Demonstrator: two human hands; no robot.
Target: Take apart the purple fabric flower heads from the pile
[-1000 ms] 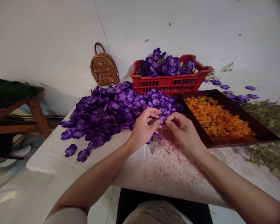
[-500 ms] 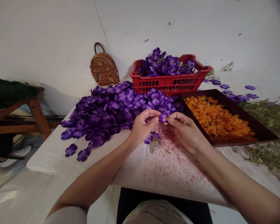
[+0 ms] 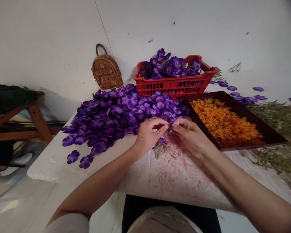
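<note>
My left hand [image 3: 149, 133] and my right hand [image 3: 191, 135] meet fingertip to fingertip over the white table [image 3: 174, 178], both pinching one small purple flower [image 3: 170, 127]. A green stem sprig with a purple bloom [image 3: 160, 146] lies on the table just under my left hand. Directly behind my hands spreads a big heap of purple petals [image 3: 116, 115]. To my right hand's right sits a dark tray [image 3: 253, 121] filled with orange flower centres [image 3: 221, 121].
A red basket [image 3: 177, 84] heaped with purple flowers stands at the back. Bare green stems [image 3: 278, 136] pile up at the right with loose purple petals behind. A brown backpack [image 3: 106, 71] leans on the wall. A wooden bench [image 3: 19, 119] stands left of the table.
My fingertips have closed together again on the purple flower after parting slightly half a second ago. The view has shifted a little; nothing else on the table moved.
</note>
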